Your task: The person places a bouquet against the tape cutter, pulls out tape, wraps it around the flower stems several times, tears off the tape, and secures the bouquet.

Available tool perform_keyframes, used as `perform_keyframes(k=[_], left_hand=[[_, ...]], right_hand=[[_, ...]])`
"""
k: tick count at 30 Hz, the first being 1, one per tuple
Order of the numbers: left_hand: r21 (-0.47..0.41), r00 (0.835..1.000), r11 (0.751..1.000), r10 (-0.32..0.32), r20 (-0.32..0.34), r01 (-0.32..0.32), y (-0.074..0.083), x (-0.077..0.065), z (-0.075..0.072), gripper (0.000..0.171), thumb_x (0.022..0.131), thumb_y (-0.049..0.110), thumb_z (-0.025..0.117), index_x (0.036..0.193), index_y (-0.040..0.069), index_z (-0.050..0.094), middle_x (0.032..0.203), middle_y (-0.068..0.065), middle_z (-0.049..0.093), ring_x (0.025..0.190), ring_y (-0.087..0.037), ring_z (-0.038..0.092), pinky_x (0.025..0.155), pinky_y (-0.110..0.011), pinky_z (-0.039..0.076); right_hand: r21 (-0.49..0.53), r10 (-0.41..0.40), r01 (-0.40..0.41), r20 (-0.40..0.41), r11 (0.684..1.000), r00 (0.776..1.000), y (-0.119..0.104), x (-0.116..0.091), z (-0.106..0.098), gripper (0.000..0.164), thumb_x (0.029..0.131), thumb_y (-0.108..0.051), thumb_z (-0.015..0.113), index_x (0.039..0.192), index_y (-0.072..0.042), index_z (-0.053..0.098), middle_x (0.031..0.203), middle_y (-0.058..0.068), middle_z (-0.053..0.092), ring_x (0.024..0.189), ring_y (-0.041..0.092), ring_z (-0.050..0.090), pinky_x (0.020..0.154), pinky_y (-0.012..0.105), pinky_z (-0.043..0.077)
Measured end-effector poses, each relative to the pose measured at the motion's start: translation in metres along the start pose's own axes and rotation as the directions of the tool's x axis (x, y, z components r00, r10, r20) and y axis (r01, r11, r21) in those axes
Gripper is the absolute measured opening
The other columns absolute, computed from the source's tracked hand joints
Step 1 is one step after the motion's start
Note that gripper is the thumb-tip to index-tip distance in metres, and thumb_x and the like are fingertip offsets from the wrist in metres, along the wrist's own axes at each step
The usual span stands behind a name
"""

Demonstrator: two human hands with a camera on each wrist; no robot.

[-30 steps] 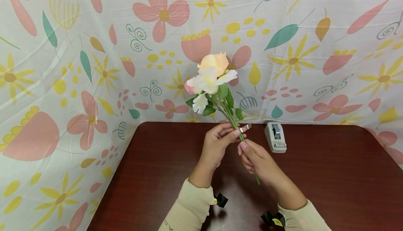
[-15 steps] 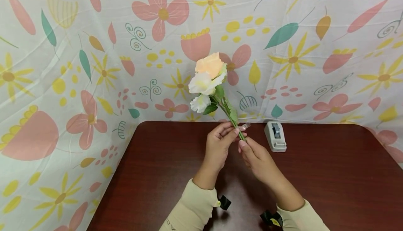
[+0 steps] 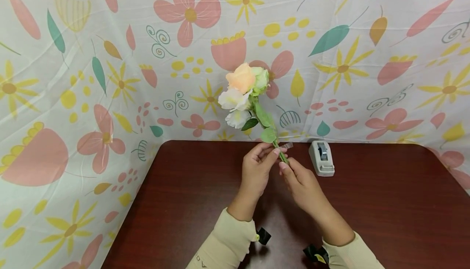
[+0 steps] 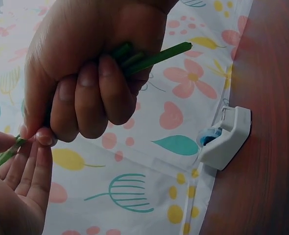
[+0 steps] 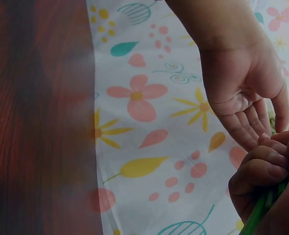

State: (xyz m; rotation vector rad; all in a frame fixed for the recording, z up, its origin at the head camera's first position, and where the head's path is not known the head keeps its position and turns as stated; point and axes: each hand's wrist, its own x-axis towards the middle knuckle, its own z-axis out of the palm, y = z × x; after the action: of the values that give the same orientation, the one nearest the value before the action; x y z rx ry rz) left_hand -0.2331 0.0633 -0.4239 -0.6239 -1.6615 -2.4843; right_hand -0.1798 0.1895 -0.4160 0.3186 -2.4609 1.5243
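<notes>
A bunch of artificial flowers (image 3: pixel 240 79), with peach, white and pale green blooms, leans to the upper left above the table. My left hand (image 3: pixel 255 171) pinches its green stems between thumb and fingers, just under the leaves. Lower down, my right hand (image 3: pixel 304 187) grips the same stems, fingers curled round them. The cut stem ends (image 4: pixel 164 55) stick out of the right fist in the left wrist view. A short strip of clear tape (image 3: pixel 289 145) juts out beside the left fingertips; how far it goes round the stems is hidden.
A white tape dispenser (image 3: pixel 322 159) stands on the dark wooden table (image 3: pixel 385 195), right of the hands near the back edge. A flower-printed cloth (image 3: pixel 158 85) hangs behind and to the left of the table.
The bunch has turned about its stems: a pink bloom has gone from sight and a pale green one has come into view. Both hands stay nearly in place on the stems.
</notes>
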Motion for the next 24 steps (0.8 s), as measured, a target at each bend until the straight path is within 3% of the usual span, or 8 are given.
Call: perform_keyframes(k=[6,16,24], left_hand=[[0.0,1.0,1.0,0.001,-0.005,-0.001,-0.001,0.001,0.0,0.028,0.093,0.009,0.064,0.114,-0.009,0.062,0.103,-0.032,0.067,0.091,-0.027,0.071,0.081,-0.026,0.057],[-0.01,0.999,0.999,-0.036,-0.017,0.036,0.001,0.001,0.001,0.031,0.093,0.009,0.063,0.117,-0.01,0.058,0.104,-0.03,0.064,0.09,-0.016,0.069,0.078,-0.024,0.055],[0.0,0.998,0.998,-0.065,-0.013,0.065,0.001,0.0,0.0,0.031,0.093,0.01,0.062,0.118,-0.008,0.059,0.105,-0.033,0.064,0.1,-0.035,0.067,0.08,-0.024,0.055]], right_hand=[[-0.07,-0.023,0.02,-0.041,0.997,0.999,0.021,0.003,0.003,0.02,0.103,-0.025,0.046,0.09,-0.014,0.056,0.06,-0.004,0.043,0.053,0.006,0.042,0.051,0.025,0.038],[-0.142,-0.074,0.064,-0.07,0.988,0.995,0.022,0.003,0.004,0.014,0.102,-0.026,0.049,0.094,-0.018,0.057,0.068,-0.006,0.045,0.056,0.007,0.04,0.052,0.025,0.036],[-0.218,-0.109,0.085,-0.098,0.972,0.989,0.024,0.002,0.004,0.012,0.101,-0.026,0.052,0.099,-0.018,0.061,0.064,-0.007,0.041,0.057,0.009,0.041,0.054,0.024,0.035]])
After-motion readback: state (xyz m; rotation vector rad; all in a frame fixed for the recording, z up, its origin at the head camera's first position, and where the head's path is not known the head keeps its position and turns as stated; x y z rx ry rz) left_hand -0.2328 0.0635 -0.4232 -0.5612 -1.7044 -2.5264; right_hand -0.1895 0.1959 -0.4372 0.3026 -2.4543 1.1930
